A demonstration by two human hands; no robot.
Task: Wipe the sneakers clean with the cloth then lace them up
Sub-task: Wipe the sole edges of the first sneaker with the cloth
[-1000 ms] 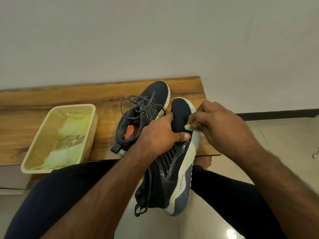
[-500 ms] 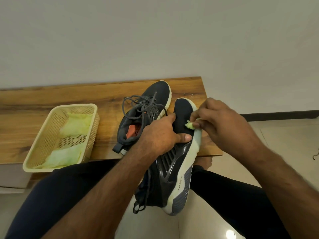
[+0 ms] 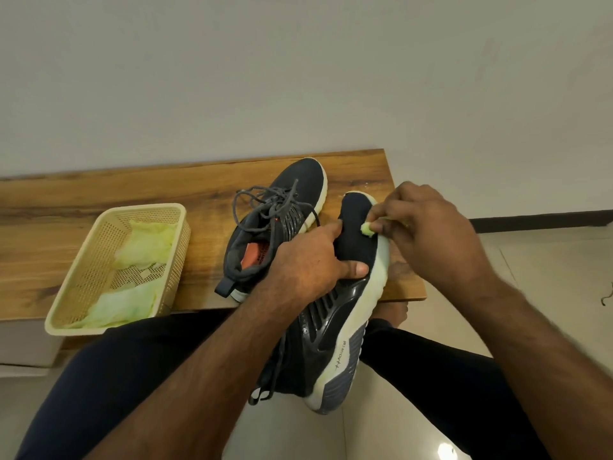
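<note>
Tilted dark sneaker [image 3: 335, 327], green cloth [image 3: 366, 228] at toe

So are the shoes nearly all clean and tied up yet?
Not yet. The left hand holds one sneaker while the right hand rubs a small green cloth near its toe. The other sneaker sits on the wooden bench with loose laces; whether it is already wiped I cannot tell. Lacing both comes later.
</note>
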